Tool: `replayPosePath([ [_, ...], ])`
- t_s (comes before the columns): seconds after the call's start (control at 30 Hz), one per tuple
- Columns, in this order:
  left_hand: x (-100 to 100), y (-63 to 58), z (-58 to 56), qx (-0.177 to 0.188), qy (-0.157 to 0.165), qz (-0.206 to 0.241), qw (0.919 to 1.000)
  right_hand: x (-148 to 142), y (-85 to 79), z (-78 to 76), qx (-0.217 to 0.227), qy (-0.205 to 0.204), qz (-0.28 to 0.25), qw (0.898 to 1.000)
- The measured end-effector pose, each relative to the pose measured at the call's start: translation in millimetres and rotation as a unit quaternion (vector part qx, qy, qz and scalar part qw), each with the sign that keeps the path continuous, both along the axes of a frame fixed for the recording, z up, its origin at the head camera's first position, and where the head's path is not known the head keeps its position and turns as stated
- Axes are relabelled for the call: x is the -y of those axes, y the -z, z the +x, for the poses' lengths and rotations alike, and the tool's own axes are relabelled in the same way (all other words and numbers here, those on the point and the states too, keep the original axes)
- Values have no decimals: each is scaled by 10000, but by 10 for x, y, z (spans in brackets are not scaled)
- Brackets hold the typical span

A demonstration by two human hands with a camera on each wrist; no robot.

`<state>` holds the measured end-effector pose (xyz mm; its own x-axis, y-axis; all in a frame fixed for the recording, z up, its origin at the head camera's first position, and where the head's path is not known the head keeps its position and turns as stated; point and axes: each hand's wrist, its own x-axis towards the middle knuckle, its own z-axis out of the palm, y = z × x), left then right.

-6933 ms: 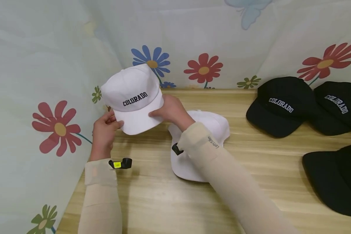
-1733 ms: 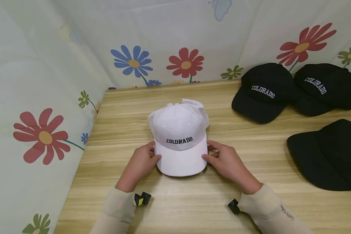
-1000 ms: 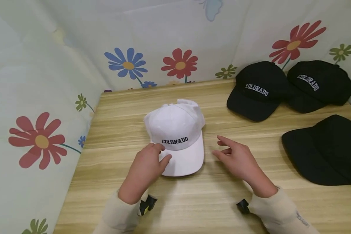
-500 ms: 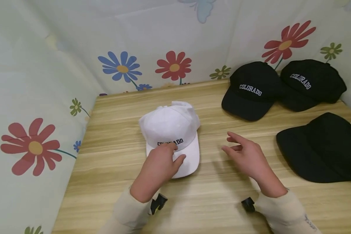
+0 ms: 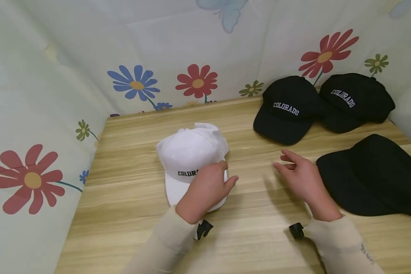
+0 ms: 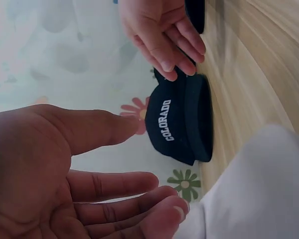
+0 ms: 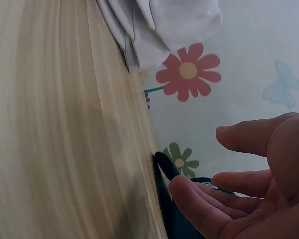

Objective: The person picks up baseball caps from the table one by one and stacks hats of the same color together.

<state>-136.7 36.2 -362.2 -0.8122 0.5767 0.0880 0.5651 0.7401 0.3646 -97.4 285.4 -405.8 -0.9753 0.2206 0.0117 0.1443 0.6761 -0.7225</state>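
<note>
A white COLORADO cap (image 5: pixel 186 148) sits on the table, brim facing the person, with more white fabric bunched behind its crown. That cap appears to lie over a second white cap, of which little shows. My left hand (image 5: pixel 205 188) hovers over the brim with relaxed fingers, hiding part of the lettering; the left wrist view shows nothing in its grasp. To the right, my right hand (image 5: pixel 303 177) hangs above the table, its fingers loosely bent and holding nothing. It is nearest the brim of a black cap (image 5: pixel 373 179) at the front right.
Two black COLORADO caps, one on the left (image 5: pixel 287 102) and one on the right (image 5: pixel 357 101), stand side by side at the back right, touching. A flowered cloth (image 5: pixel 178 42) borders the wooden table (image 5: pixel 130 213) behind and on the left.
Both hands first held one white cap raised, another on the table; later they pinched the lowered cap's brim. They have let go. Both hands have moved right, the left one across the brim.
</note>
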Motion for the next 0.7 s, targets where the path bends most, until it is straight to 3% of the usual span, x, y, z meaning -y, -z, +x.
replayPosePath([
  [0.33,-363,18,-182,0,156,-168,9997,-224,5,-118,48,341,-13,9994],
  [0.7,-711,14,-403,300,-196,-327,9988,-393,45,-272,220,552,-62,9982],
])
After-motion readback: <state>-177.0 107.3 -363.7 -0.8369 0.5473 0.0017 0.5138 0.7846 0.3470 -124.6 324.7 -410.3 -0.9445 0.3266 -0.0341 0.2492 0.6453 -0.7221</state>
